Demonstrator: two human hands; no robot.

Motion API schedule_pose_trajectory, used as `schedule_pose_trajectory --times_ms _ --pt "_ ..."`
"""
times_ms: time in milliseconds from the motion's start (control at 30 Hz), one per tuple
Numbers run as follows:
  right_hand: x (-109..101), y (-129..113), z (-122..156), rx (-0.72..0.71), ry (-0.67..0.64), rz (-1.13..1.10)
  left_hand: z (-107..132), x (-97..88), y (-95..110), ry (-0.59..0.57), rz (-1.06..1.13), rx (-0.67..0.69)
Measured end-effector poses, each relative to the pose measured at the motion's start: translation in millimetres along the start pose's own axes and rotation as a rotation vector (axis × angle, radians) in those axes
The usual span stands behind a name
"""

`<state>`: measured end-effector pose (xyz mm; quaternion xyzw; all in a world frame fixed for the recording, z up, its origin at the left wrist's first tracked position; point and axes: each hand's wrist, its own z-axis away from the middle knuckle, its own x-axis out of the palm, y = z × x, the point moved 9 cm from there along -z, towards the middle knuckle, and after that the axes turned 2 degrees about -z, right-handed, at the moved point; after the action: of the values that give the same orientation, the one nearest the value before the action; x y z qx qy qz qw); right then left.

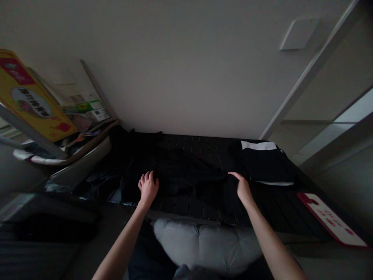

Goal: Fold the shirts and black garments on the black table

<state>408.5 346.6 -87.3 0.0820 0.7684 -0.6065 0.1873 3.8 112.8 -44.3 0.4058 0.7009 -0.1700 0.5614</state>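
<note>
Nearest the camera, a pale grey quilted cushion bulges up at 6 o'clock, with the person's bare forearms reaching past it. At 7 o'clock the left hand lies with its fingers spread, resting on a rumpled black garment; nothing looks pinched. At 5 o'clock the right hand has its fingers pressed together and curved over a raised fold of that same garment; the dark cloth hides whether they pinch it. The garment sprawls across the middle of a black slatted panel, its far end reaching toward 11 o'clock. Just beside the right hand, at 3 o'clock, sits a folded black garment with a white band along its far edge. A red-bordered white card lies at 4 o'clock on the panel's edge. At 10 o'clock a yellow printed board leans above a curved grey tub, and a plain off-white wall rises behind everything.
</note>
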Motion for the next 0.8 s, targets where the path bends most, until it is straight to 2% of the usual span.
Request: schedule_pose_trajectory --times_ms 100,233,300,367,433,533,600,700,800 --pt "-5.0 -24.5 7.2 -0.099 0.076 0.218 7.3 2.6 -0.2 -0.01 -0.059 0.004" --pt "-7.9 -88.0 27.0 -0.322 0.241 0.36 18.9 -1.1 15.9 -0.03 0.014 0.017" --pt "2.2 -116.6 36.3 -0.405 0.228 0.344 26.8 -1.1 27.7 -0.059 0.052 0.058" --pt "28.0 -138.4 45.3 -0.47 0.09 0.296 35.6 -1.4 39.4 -0.079 0.065 0.115" --pt "66.8 -151.9 58.3 -0.519 -0.135 0.262 44.2 -2.9 48.8 -0.095 0.082 0.156" --pt "125.7 -155.2 85.2 -0.558 -0.456 0.308 59.3 -3.8 67.1 -0.181 0.178 0.249" --pt "153.6 -149.2 101.3 -0.566 -0.618 0.348 72.6 -4.7 84.2 -0.277 0.279 0.342" --pt "169.9 -139.1 111.3 -0.553 -0.721 0.369 91.3 -9.1 106.7 -0.42 0.416 0.441" --pt "161.0 -133.8 107.3 -0.57 -0.674 0.378 98.3 -16.4 113.4 -0.504 0.548 0.447"
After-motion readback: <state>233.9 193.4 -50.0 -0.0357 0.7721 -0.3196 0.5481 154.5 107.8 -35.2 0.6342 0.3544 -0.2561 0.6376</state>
